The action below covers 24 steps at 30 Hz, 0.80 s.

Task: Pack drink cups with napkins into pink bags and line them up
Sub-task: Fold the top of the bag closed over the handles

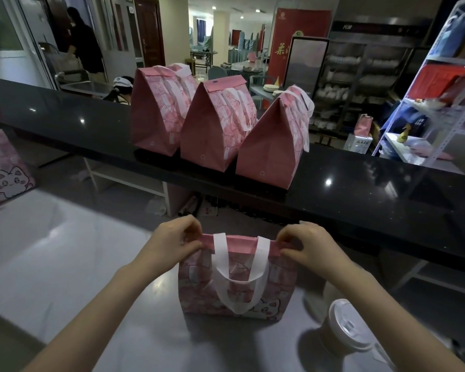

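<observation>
Three closed pink bags (210, 124) stand side by side on the black counter (360, 189) in the upper middle. A fourth bag (236, 280) stands on the grey table (65, 251) at lower centre, and a fifth bag (3, 167) shows at the left edge. One lidded cup (344, 328) stands at lower right. The left hand (172, 242) and right hand (304, 245) each pinch the fourth bag's folded top edge, fingers curled.

A bag (193, 285) stands on the table (65, 251), dead centre. The left hand (172, 241) pinches its top edge at 10 o'clock, the right hand (306, 245) at 2 o'clock. A lidded cup (344, 328) sits at the bag's 4 o'clock. Behind, at 12 o'clock, three bags (210, 130) stand side by side on the raised counter (360, 189). Another bag (3, 167) is far out at 10 o'clock.
</observation>
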Each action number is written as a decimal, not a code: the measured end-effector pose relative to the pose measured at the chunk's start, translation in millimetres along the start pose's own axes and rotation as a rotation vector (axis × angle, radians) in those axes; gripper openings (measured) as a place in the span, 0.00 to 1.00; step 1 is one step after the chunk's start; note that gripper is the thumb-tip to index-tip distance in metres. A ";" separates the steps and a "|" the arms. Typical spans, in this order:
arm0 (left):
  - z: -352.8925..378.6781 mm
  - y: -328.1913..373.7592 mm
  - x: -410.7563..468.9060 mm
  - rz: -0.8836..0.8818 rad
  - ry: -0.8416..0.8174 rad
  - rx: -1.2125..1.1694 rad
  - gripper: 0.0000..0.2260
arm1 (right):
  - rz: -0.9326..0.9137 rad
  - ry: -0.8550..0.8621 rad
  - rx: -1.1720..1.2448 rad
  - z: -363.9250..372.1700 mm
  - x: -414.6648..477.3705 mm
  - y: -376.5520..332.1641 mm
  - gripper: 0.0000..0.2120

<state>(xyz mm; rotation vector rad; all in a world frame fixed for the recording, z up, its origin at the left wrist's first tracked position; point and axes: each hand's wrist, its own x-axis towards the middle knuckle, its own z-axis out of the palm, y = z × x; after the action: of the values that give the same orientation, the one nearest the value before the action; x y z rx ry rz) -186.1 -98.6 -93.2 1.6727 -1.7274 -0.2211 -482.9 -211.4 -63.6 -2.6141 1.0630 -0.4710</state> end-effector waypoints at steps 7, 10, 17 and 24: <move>14.1 2.8 6.7 0.049 0.033 0.047 0.08 | 0.174 -0.010 0.146 18.0 14.4 -8.3 0.09; 14.9 2.8 7.3 0.021 0.009 0.068 0.06 | 0.184 0.015 0.159 22.7 15.6 -8.4 0.08; 3.6 14.2 22.3 -0.057 -0.086 -0.008 0.13 | 0.185 -0.142 0.384 -4.3 29.8 -5.8 0.17; 45.0 39.8 29.6 0.164 -0.138 0.338 0.11 | 0.020 -0.177 -0.104 30.3 38.8 -44.4 0.12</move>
<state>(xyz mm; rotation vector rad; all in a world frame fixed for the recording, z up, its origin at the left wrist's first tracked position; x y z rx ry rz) -241.8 -135.7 -92.5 1.7717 -2.0866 0.0363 -417.1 -204.3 -67.1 -2.6724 1.0799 -0.1793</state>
